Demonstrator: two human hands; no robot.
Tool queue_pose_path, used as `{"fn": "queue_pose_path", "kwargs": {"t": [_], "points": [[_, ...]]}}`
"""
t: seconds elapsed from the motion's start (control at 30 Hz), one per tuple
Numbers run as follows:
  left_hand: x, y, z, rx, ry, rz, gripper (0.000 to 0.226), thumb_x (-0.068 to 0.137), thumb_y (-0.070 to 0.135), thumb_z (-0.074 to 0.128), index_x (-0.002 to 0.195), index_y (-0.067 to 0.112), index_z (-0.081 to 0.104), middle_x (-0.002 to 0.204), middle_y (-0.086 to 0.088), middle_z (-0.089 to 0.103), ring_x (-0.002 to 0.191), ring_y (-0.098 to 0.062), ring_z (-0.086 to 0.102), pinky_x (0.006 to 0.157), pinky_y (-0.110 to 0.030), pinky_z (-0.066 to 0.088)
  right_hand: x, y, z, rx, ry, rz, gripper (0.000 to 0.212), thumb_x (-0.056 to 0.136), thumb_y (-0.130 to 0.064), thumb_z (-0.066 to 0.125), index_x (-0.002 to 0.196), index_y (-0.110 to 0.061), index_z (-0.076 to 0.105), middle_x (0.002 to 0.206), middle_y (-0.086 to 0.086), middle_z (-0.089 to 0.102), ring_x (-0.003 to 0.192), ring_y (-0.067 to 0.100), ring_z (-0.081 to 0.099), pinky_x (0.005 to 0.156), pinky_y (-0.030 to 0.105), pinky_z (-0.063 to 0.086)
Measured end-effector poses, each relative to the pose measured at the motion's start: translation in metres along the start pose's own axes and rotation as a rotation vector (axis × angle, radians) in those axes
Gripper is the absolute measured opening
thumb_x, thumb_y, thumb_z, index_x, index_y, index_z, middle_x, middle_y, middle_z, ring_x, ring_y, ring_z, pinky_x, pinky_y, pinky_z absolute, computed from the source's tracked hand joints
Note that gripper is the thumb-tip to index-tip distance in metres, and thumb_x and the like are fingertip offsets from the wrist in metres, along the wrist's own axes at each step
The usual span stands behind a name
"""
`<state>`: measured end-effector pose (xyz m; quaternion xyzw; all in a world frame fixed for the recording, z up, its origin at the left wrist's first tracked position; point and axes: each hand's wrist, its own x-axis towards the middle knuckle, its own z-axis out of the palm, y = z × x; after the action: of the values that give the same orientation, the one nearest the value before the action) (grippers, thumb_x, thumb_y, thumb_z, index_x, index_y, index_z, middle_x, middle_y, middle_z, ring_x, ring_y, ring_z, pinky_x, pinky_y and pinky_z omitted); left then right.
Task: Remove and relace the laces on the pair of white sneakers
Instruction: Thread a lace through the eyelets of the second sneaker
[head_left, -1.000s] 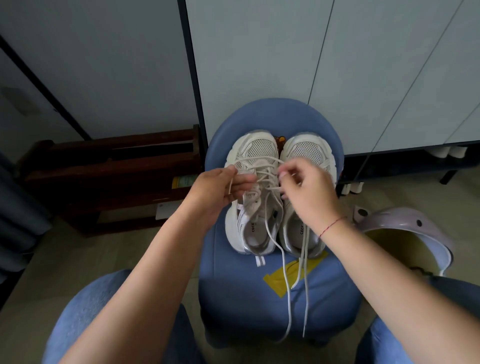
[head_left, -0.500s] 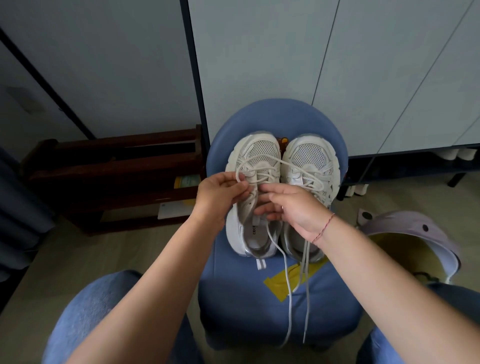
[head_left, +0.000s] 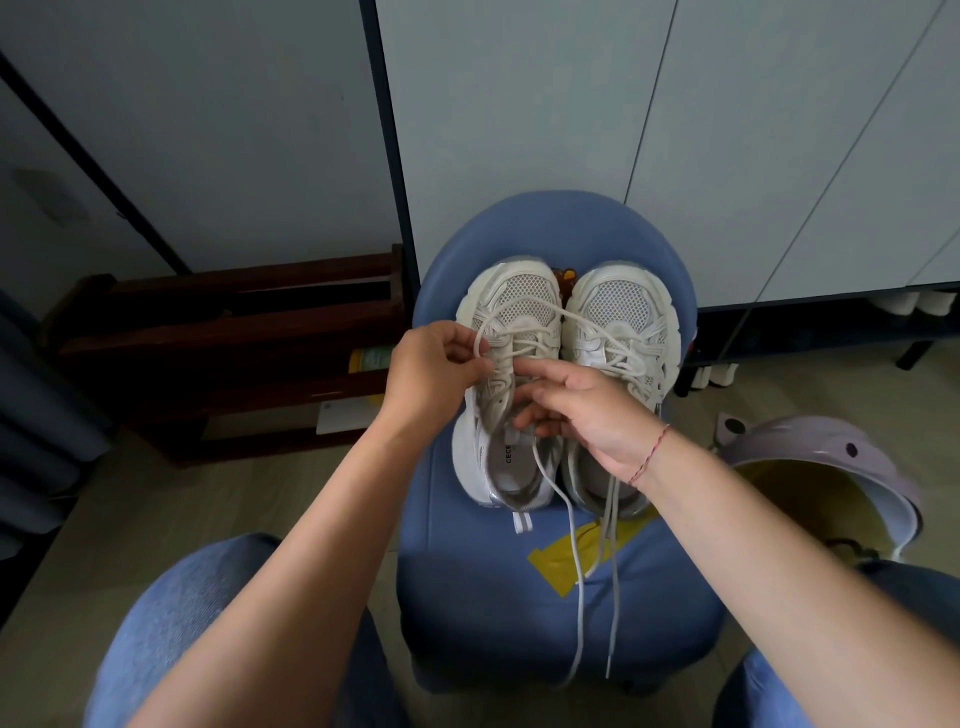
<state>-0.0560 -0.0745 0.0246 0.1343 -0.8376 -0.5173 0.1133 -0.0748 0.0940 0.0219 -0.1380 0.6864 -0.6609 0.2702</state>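
The left sneaker and right sneaker stand side by side, toes pointing away from the person, on the seat of a blue stool. One loose lace arcs from the left sneaker's eyelets across the right sneaker's upper. The left grip pinches this lace between thumb and fingertips, just beside the left sneaker's outer edge. The right grip lies over the left sneaker's tongue, forefinger stretched toward the left thumb, the other fingers curled under. Whether they hold anything I cannot tell. Lace ends trail from under it, over a yellow tape patch and down past the stool's front edge. A red string circles the right wrist. Further out: a dark wooden rack to the left, a lavender tub to the right, and denim-clad knees on either side.
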Motion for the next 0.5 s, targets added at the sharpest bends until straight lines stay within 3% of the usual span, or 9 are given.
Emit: {"fn": "queue_pose_path", "kwargs": {"t": [0.1,0.17,0.33,0.5], "points": [[0.001,0.000,0.001,-0.048,-0.021,-0.028,0.019,0.079,0.002,0.080,0.094,0.009,0.070,0.077,-0.006,0.071,0.072,-0.014,0.068,0.074,-0.026,0.057,0.001,0.003,-0.001,0.003,0.002,-0.007,0.036,0.096,0.006,0.038,0.117,-0.019,0.055,0.084,-0.001,0.068,0.061,0.003,0.064,0.058,0.016,0.047],[0.000,-0.001,0.005,-0.107,-0.027,-0.069,0.027,0.077,0.003,0.082,0.101,0.006,0.069,0.078,-0.007,0.073,0.073,-0.017,0.069,0.076,-0.028,0.058,0.002,0.004,-0.001,0.010,0.007,-0.013,0.036,0.096,0.006,0.037,0.115,-0.019,0.055,0.084,-0.001,0.068,0.062,0.004,0.065,0.058,0.016,0.048],[0.001,-0.009,0.015,-0.203,0.001,-0.135,0.020,0.075,0.010,0.086,0.079,0.011,0.067,0.074,-0.005,0.069,0.068,-0.013,0.064,0.070,-0.027,0.056,0.005,0.007,0.000,0.010,-0.012,-0.010,0.037,0.097,0.008,0.032,0.107,-0.014,0.060,0.082,0.002,0.068,0.064,0.005,0.067,0.060,0.015,0.052],[-0.004,-0.008,0.023,-0.214,-0.135,-0.183,0.027,0.074,0.024,0.087,0.084,0.014,0.064,0.076,0.002,0.063,0.072,-0.010,0.059,0.064,-0.019,0.049,0.008,0.008,0.003,-0.015,0.017,0.001,0.037,0.097,0.009,0.031,0.113,-0.010,0.059,0.082,0.006,0.066,0.059,0.006,0.067,0.057,0.016,0.053]]}}
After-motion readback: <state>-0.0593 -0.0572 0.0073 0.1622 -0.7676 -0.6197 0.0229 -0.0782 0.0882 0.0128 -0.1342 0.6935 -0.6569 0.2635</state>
